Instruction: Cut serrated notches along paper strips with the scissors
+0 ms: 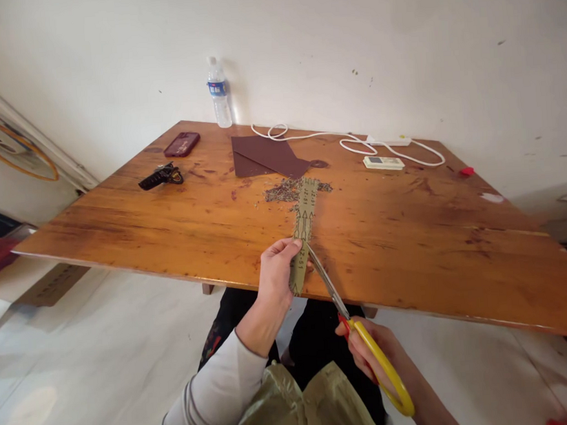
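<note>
My left hand (277, 272) pinches a long olive-tan strip (305, 206) between thumb and fingers. The strip carries dark printed arrows and lettering, and its edges are notched. It points away from me over the front edge of the table. My right hand (371, 349) is wrapped round the yellow and red handles of a pair of scissors (328, 280). The blades reach up to the strip's right edge, just beside my left thumb. Beyond the strip's far end lies a pile of small clippings (284, 190) on the wood.
On the wooden table (168, 227) lie dark maroon sheets (264, 155), a phone (181, 144), a black hair clip (160, 176), a white cable with a power strip (390, 140), a small pale device (383, 163) and a red scrap (466, 171). A water bottle (219, 95) stands by the wall.
</note>
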Demonstrator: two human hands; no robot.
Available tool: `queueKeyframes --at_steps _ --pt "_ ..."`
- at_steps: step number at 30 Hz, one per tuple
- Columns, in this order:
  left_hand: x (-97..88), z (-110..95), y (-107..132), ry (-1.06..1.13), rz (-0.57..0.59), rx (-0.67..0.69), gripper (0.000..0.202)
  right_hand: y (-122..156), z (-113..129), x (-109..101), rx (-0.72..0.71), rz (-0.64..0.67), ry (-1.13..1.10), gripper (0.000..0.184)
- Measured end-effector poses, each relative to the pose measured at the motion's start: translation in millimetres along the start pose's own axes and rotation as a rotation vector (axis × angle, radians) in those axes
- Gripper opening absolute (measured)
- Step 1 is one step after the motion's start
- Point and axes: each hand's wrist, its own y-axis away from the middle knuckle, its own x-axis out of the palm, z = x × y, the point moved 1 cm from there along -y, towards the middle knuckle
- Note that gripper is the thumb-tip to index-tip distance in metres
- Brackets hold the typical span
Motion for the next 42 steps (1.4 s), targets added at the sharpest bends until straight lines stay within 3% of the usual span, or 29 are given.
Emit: queueKeyframes --at_steps 10,19,28,42 --pt "-2.0 -0.1 0.3 -0.04 0.028 0.003 0.023 6.0 10.2 -1.4 -0.037 -0.02 0.038 0.06" --pt "-2.7 -0.3 -1.0 -0.038 0.056 -0.013 0.024 3.3 1.4 1.5 -0.038 -0.046 0.058 0.062" --pt "-1.4 -0.4 -0.3 -0.007 0.036 -0.019 0.024 1.5 -6.2 12.2 -0.098 0.06 -0.002 0.07" --pt "-0.7 0.9 -0.5 0.033 0.019 0.003 0.02 3.2 -12.6 20.7 -0.065 -0.017 -0.003 0.059"
